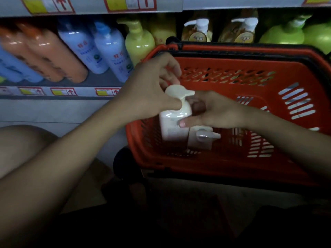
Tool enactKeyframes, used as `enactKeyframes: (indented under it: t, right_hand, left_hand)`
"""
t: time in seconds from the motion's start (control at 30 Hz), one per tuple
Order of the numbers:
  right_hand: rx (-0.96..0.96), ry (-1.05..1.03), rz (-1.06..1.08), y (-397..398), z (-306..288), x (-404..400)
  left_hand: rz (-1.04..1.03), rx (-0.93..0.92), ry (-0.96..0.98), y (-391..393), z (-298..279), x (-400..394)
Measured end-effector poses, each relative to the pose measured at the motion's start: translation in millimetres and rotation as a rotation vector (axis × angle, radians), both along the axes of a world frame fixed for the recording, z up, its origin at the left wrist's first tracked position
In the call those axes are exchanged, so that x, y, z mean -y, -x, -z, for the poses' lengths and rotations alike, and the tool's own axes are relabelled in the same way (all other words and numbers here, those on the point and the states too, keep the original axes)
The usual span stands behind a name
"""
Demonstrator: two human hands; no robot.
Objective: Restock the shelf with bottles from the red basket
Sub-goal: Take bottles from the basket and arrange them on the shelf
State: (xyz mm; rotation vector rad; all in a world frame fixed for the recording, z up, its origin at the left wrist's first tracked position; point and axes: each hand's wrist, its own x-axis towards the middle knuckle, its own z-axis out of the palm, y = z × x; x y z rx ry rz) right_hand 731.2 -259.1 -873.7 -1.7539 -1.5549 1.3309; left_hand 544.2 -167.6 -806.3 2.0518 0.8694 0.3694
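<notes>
Lifting a white pump bottle (172,122) out of the red basket (250,167), with the left hand (152,86) curled round its pump head and neck and the right hand (215,111) pinching its shoulder from the far side, likely to keep it upright on the way up. Just below the right hand, a second white bottle (200,138) waiting in the basket; beyond the left hand, the shelf (53,83) with coloured bottles.
</notes>
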Motion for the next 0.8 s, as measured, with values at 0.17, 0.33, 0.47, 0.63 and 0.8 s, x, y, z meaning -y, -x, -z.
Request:
enactKeyframes:
  t: [0.17,0.33,0.47,0.63,0.8]
  right_hand:
    - [-0.185,-0.142,0.185,15.6,-4.3,3.5]
    - [-0.246,-0.251,0.455,13.9,-27.3,-3.1]
    - [-0.150,-0.352,0.745,5.8,-49.2,-5.6]
    - [-0.113,-0.404,0.895,8.1,-65.8,6.4]
    - [-0.309,-0.512,0.734,0.5,-72.0,21.2]
  left_hand:
    - [-0.165,0.221,0.073,-0.8,-7.6,-1.4]
    - [-0.438,0.305,0.030,-8.9,3.8,-6.8]
    - [-0.302,0.179,-0.125,-14.0,19.6,18.4]
    - [-0.123,0.236,0.127,-30.2,30.2,39.9]
    - [-0.145,0.285,0.695,-41.5,22.1,34.1]
